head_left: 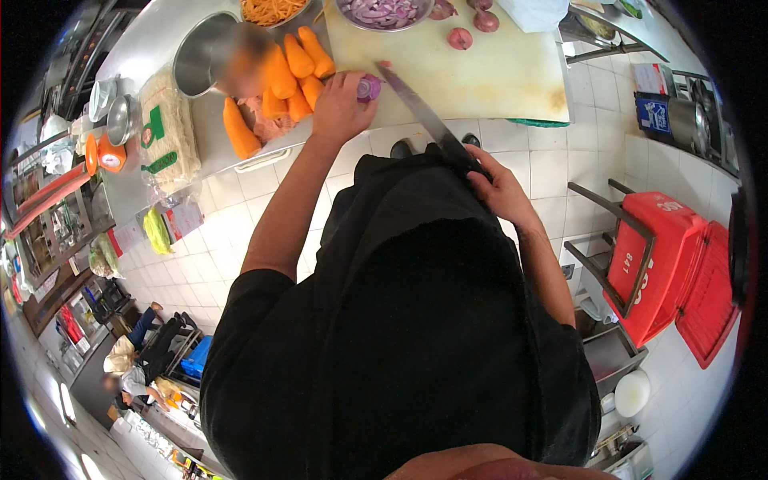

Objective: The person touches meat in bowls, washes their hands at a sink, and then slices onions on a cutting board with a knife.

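Observation:
On the cutting board (pixel 504 88), my left hand (pixel 342 108) is closed round a cut purple onion (pixel 369 88) near the board's left edge. My right hand (pixel 502 188) grips the handle of a long knife (pixel 420 110), whose blade points up and left with its tip on the board, just right of the onion. A small onion scrap lies at the tip. Whole red onions (pixel 460 38) sit farther back, beside a bowl of sliced onion (pixel 386 11). Peeled carrots (pixel 299 58) are heaped left of my left hand.
A steel bowl (pixel 192 60) and a bowl of shredded carrot (pixel 274 8) stand at the back left. Packaged noodles (pixel 168 132) and an orange scale (pixel 110 154) lie farther left. A red bin (pixel 640 272) stands on the right. Other people (pixel 140 368) are at the lower left.

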{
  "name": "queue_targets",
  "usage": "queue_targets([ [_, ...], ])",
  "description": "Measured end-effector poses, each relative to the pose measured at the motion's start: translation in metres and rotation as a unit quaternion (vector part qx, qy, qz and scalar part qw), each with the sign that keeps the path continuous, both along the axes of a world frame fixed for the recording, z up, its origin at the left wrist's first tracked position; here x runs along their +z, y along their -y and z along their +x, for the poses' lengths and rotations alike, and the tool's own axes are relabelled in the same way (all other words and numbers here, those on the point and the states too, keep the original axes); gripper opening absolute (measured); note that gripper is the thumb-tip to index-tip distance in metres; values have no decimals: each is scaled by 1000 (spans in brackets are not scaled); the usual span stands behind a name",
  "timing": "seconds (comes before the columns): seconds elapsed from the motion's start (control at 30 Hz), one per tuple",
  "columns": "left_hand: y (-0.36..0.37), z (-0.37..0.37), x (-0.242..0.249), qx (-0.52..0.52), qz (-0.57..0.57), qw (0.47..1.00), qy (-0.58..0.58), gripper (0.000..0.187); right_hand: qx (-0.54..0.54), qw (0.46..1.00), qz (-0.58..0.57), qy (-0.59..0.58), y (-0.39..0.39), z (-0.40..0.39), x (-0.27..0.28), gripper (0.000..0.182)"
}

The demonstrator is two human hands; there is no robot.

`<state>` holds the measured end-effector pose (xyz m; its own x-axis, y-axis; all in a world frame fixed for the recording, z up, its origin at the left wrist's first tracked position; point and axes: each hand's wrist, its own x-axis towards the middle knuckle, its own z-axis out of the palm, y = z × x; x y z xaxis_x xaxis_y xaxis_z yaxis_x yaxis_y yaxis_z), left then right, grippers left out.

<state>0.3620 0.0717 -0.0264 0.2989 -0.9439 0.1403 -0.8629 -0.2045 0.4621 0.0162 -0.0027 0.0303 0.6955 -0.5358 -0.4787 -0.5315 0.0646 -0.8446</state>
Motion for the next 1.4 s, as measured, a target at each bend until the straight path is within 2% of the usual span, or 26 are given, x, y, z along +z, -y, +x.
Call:
queue_targets([
  [0.23, -2, -1, -1, 12, 6, 1000, 1, 50, -33, 998, -26, 50, -10, -18, 5, 50],
  [0.33, -1, -1, -6, 6, -2, 1000, 4, 49, -27, 1000, 12, 1, -8, -17, 9, 45],
  [0.43, -2, -3, -8, 7, -24, 1000, -17, 48, -21, 998, -48, -25, -3, -32, -17, 41],
  [0.53, -1, -1, -14, 12, -35, 999, -39, 48, -46, 991, -126, 13, -5, -37, -33, 31],
  [0.63, -2, -4, -17, 18, -43, 997, -54, 50, -106, 990, -51, 72, -2, -15, -26, 34],
  [0.73, 1, -13, -16, 17, -44, 995, -91, 54, -108, 989, 52, 84, 10, 24, -23, 44],
  [0.9, 5, -35, -12, 15, -74, 988, -132, 60, -44, 988, 15, 149, 17, 89, -41, 56],
  [0.97, 4, -45, -6, 36, -54, 984, -166, 59, -16, 986, -63, 150, 15, 101, -39, 60],
  [1.07, 6, -51, -5, 2, -90, 915, -393, 59, 39, 983, -144, 109, 17, 112, -27, 71],
  [1.1, 3, -55, 4, -18, -132, 913, -387, 59, 53, 980, -167, 97, 17, 115, -17, 72],
  [1.2, 1, -54, 5, -33, -149, 917, -368, 60, 77, 971, -214, 74, 19, 119, -10, 75],
  [1.3, -1, -53, 3, -31, -157, 904, -398, 58, 83, 962, -249, 80, 19, 120, -8, 73],
  [1.4, -2, -54, 0, -15, -163, 855, -493, 58, 72, 951, -280, 109, 19, 121, -8, 67],
])
